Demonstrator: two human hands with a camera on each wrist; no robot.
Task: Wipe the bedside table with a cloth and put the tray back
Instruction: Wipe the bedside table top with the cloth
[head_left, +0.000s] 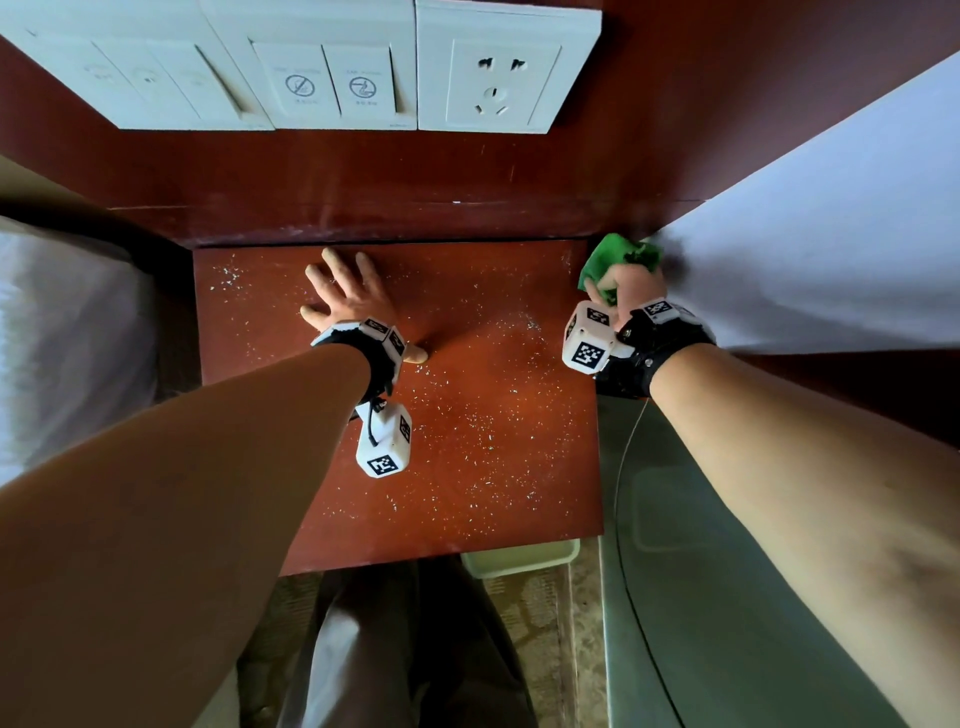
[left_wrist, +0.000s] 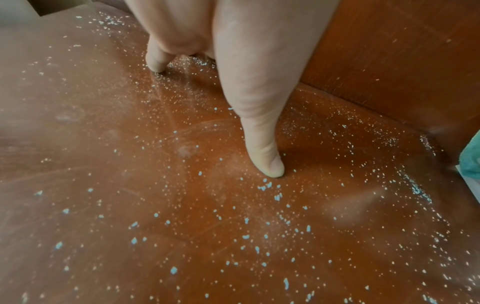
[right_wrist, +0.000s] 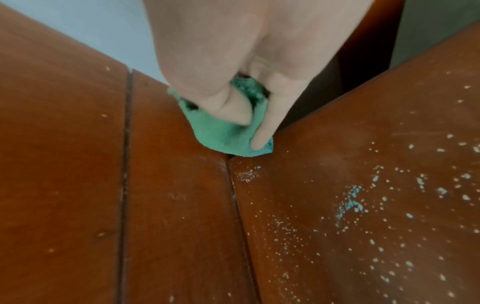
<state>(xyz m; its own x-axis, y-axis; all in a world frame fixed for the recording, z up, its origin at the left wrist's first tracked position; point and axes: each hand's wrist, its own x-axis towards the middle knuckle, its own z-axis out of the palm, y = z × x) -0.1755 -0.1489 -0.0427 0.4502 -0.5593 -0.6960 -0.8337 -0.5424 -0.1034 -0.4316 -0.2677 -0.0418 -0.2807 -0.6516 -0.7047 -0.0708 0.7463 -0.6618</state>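
Observation:
The red-brown bedside table (head_left: 467, 395) is strewn with white crumbs (head_left: 483, 421). My left hand (head_left: 345, 296) lies flat on its back middle with fingers spread, the thumb and a fingertip pressing the top (left_wrist: 265, 160). My right hand (head_left: 636, 288) grips a bunched green cloth (head_left: 618, 260) at the table's far right corner. The right wrist view shows the cloth (right_wrist: 221, 133) pinched between thumb and fingers (right_wrist: 270, 123), pressed into the seam where table (right_wrist: 363, 185) meets the back panel. A grey-green flat thing (head_left: 701, 545) lies right of the table; whether it is the tray I cannot tell.
A wooden back panel (head_left: 363, 208) rises behind the table, with white switch plates (head_left: 311, 78) and a socket (head_left: 493, 83) above. White bedding (head_left: 62, 338) is on the left, a white sheet (head_left: 831, 234) on the right. A pale green container (head_left: 519, 558) sits below the front edge.

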